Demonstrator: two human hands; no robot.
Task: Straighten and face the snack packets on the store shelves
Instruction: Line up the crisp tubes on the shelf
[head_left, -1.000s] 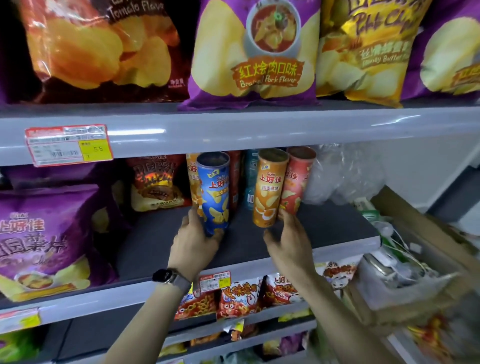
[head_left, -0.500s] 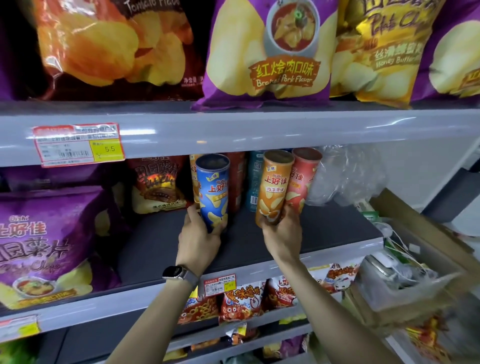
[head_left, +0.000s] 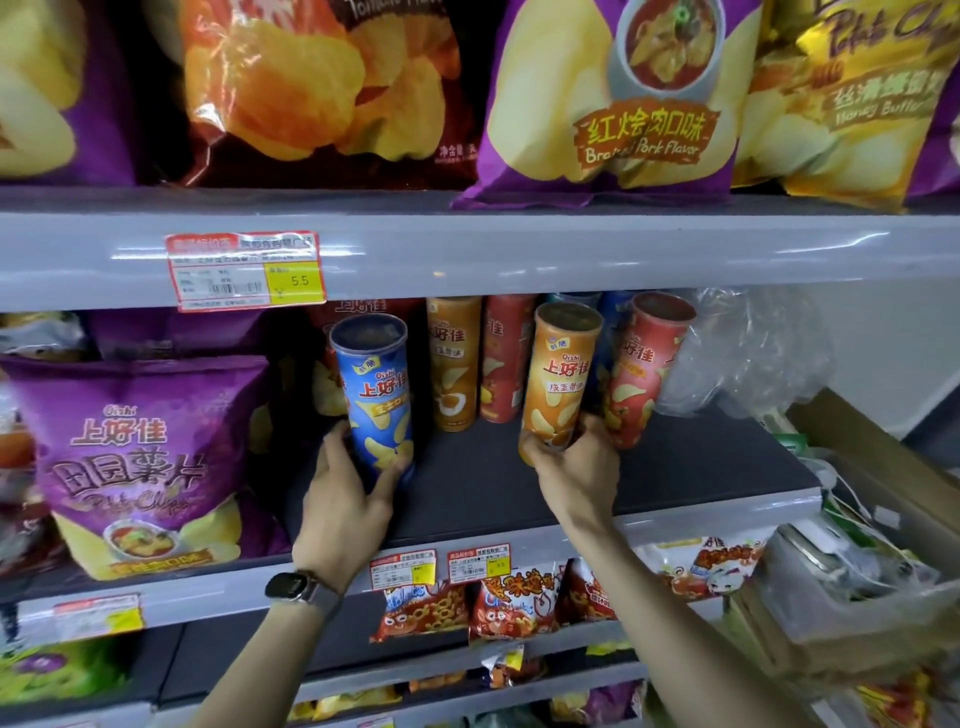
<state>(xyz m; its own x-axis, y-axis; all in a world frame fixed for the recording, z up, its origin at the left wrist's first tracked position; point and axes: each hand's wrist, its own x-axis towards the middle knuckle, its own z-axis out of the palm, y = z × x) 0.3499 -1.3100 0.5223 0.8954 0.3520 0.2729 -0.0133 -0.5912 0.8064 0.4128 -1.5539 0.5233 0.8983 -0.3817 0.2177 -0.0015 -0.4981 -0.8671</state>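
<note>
Left hand (head_left: 345, 506) gripping blue can (head_left: 376, 395) base, right hand (head_left: 574, 467) gripping orange can (head_left: 558, 382) base, hands apart

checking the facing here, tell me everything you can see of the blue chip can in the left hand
The blue chip can is a tall tube, cardboard by the look, with a clear lid. Its label faces out: Oishi lettering, a yellow band, pictured chips. It leans slightly, top to the left, over the middle shelf, ahead of the back-row cans. The left hand has its grip round the lower part, thumb on the right side. Whether its base rests on the shelf is unclear.
</note>
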